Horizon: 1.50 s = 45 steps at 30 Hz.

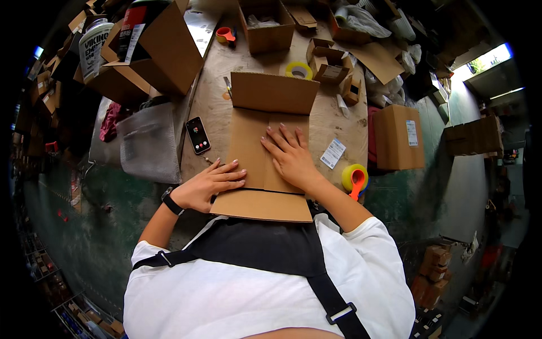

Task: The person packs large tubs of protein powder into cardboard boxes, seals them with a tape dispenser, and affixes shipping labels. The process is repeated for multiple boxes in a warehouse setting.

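Observation:
Before me on the table [211, 91] lies a cardboard box [247, 144] with its two long flaps folded in, meeting at a seam. One end flap [275, 93] stands raised at the far side, and another [262, 206] sticks out towards my apron. My right hand [292, 156] rests flat on the folded flaps, fingers spread. At the box's left edge my left hand [214, 184] lies with spread fingertips on the cardboard. Neither hand grips anything. A printed label [333, 153] and a tape dispenser with clear tape [355, 180] lie to the right.
A phone [197, 135] lies left of the box, near a bubble-wrap bag [148, 144]. Behind are a yellow tape roll [299, 70], a utility knife [228, 86], a small carton [330, 68] and a red tape dispenser [225, 35]. A sealed carton [394, 137] stands at the right.

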{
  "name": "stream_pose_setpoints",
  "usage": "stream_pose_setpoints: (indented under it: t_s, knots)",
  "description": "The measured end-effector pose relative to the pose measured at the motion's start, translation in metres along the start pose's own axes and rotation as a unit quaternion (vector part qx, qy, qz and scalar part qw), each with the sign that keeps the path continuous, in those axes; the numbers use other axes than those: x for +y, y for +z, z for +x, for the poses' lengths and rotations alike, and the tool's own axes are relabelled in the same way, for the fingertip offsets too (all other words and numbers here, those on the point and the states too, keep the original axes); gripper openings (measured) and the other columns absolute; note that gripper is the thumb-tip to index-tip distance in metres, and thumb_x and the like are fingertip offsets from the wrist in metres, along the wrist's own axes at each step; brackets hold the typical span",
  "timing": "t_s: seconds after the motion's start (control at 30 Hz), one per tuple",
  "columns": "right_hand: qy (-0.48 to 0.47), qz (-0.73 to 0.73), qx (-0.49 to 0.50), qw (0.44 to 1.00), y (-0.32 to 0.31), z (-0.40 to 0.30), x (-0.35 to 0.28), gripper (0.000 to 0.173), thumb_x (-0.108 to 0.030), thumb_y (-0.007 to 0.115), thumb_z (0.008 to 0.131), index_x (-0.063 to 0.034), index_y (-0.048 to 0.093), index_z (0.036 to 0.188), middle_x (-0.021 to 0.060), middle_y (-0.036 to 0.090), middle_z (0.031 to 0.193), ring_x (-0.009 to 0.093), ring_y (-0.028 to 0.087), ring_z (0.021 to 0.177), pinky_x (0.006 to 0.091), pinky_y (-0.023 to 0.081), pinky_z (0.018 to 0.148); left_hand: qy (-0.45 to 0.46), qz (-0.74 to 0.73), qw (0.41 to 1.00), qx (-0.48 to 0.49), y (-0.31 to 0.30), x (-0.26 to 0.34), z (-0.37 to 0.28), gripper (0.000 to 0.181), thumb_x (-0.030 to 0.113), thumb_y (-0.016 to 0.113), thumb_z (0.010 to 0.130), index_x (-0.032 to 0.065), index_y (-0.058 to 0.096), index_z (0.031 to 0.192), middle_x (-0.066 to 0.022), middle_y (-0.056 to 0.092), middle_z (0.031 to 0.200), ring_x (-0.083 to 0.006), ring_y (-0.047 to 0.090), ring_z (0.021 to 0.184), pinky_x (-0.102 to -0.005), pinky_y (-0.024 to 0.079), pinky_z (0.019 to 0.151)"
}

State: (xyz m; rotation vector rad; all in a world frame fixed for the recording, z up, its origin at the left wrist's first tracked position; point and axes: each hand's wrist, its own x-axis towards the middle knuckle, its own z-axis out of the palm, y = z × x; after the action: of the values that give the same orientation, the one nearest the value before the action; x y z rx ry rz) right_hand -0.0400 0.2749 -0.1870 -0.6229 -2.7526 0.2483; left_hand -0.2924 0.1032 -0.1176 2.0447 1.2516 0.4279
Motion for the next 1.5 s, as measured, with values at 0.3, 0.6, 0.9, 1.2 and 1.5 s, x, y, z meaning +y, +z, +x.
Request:
stream_pose_setpoints:
  t_s: [0.3, 0.6, 0.9, 1.2, 1.5]
  knots:
    - [0.196, 0.613, 0.071, 0.762, -0.078, 0.069, 0.063, 0.030, -0.003, 0.054, 0.097, -0.0021, 0.068, 0.124, 0.0105, 0.071, 0.117, 0.015, 0.070, 0.102, 0.0280, 0.058, 0.081, -0.160, -0.349, 0.819, 0.426, 0.053, -0.037, 0.043, 0.098, 0.026, 0.086, 0.081, 0.0110, 0.029, 0.160, -0.0113, 0.031, 0.162, -0.0259, 0.047, 0.136, -0.0394, 0.047, 0.106]
    - [0.043, 0.237, 0.216, 0.946, -0.065, 0.042, 0.050, 0.027, -0.017, 0.061, 0.098, -0.0062, 0.069, 0.121, 0.0121, 0.067, 0.124, 0.032, 0.061, 0.117, 0.0412, 0.046, 0.103, -0.203, -0.004, 0.894, 0.398, 0.053, -0.052, 0.043, 0.122, 0.037, 0.084, 0.082, 0.0145, -0.003, 0.164, -0.0252, -0.006, 0.168, -0.0388, -0.003, 0.157, -0.0480, 0.011, 0.124]
    - [0.058, 0.234, 0.130, 0.962, -0.028, -0.041, 0.030, 0.037, -0.009, 0.060, 0.096, -0.0053, 0.064, 0.132, 0.0132, 0.059, 0.142, 0.032, 0.050, 0.138, 0.0436, 0.036, 0.117, -0.124, 0.261, 0.928, 0.234, 0.048, -0.028, 0.053, 0.055, 0.023, 0.061, 0.099, 0.0119, 0.047, 0.151, -0.0110, 0.039, 0.160, -0.0312, 0.027, 0.152, -0.0543, 0.016, 0.122]
    - [0.500, 0.015, 0.022, 0.866, 0.068, -0.251, 0.232, 0.040, 0.000, 0.055, 0.090, -0.0097, 0.066, 0.128, 0.0119, 0.063, 0.133, 0.032, 0.057, 0.125, 0.0407, 0.045, 0.106, -0.122, 0.329, 0.909, 0.226, 0.054, -0.017, 0.068, 0.049, 0.014, 0.059, 0.099, 0.0009, 0.050, 0.145, -0.0154, 0.049, 0.152, -0.0311, 0.040, 0.147, -0.0506, 0.027, 0.120]
    - [0.202, -0.260, -0.297, 0.896, 0.111, -0.340, 0.267, 0.031, -0.021, 0.047, 0.098, -0.0103, 0.066, 0.121, 0.0074, 0.054, 0.147, 0.030, 0.022, 0.154, 0.0545, 0.011, 0.125, -0.089, 0.266, 0.958, 0.064, 0.040, 0.015, 0.092, 0.125, 0.081, 0.064, 0.071, -0.0041, 0.029, 0.155, -0.0238, 0.022, 0.165, -0.0421, 0.015, 0.155, -0.0664, 0.000, 0.119]
